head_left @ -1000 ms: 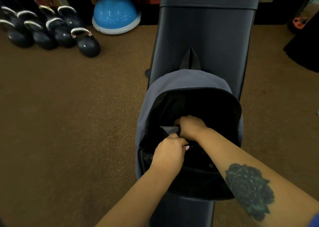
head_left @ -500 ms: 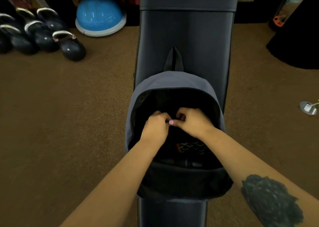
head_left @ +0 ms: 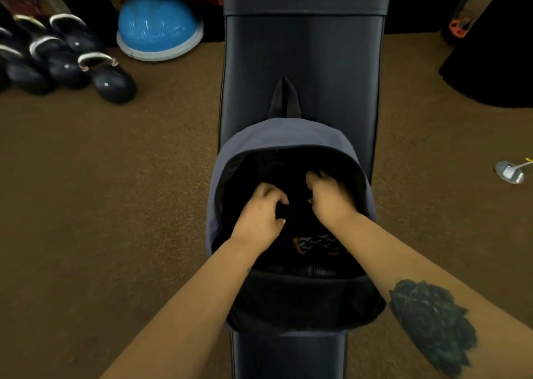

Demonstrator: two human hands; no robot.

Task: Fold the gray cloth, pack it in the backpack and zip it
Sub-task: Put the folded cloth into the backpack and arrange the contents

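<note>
A gray backpack lies wide open on a black padded bench, its carry loop pointing away from me. Both of my hands are inside its dark main compartment. My left hand has its fingers curled and pinches dark fabric near the middle. My right hand sits a little farther in, fingers bent down into the same material. The gray cloth is lost in the shadow under my hands, so I cannot make out its outline. A chevron-patterned item lies in the backpack just below my hands.
The bench runs straight away from me over brown carpet. Several dark kettlebells and a blue balance dome stand at the far left. A metal floor plate lies on the right, and a black object at the far right.
A second ago a gray corner of cloth showed between my hands at the opening. My hands then pushed deeper into the backpack and have now moved apart; the cloth no longer shows.
</note>
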